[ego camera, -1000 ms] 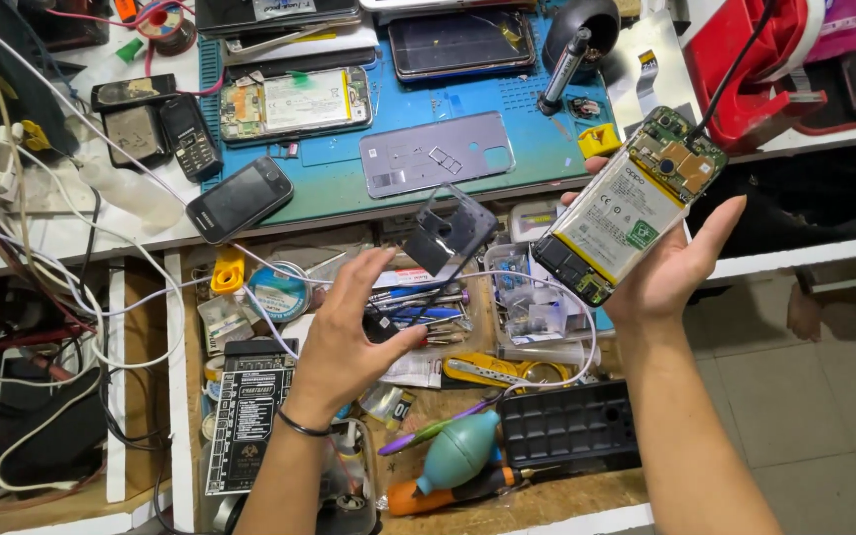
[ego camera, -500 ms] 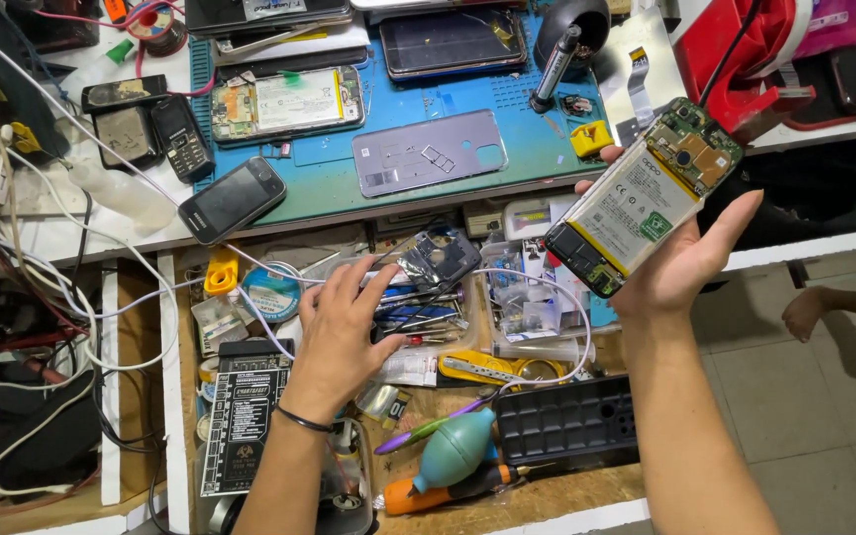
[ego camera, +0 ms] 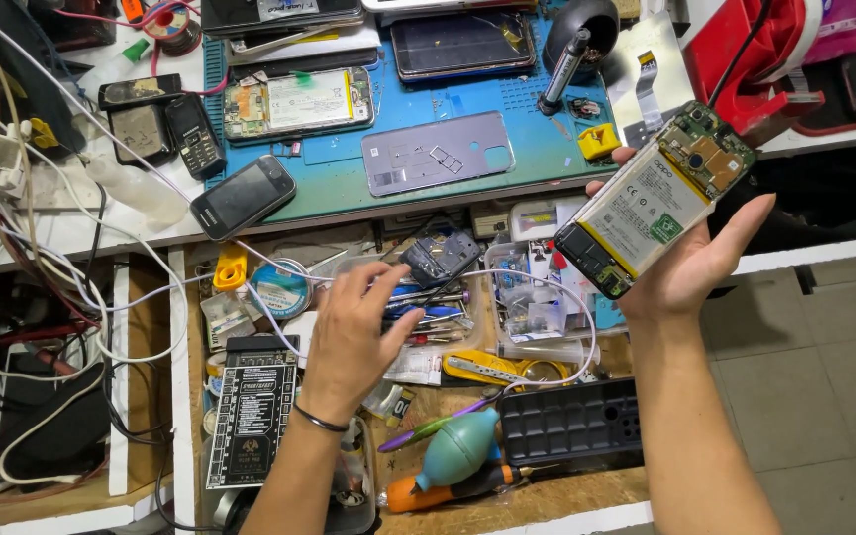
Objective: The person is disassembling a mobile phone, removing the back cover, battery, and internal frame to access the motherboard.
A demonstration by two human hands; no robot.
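On right hand [ego camera: 690,263]: opened phone [ego camera: 654,198], long axis diagonal.

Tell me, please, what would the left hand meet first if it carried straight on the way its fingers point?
The left hand points up and right over the open drawer. First in line looks to be the small dark phone part just beyond the fingertips, though depth is unclear.

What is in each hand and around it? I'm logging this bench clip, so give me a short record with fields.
left hand: open, reaching into the drawer over tools, holding nothing
right hand: palm up, holding an opened phone, battery and board showing
mat: blue, with a grey back cover
drawer front: teal blower, black tray
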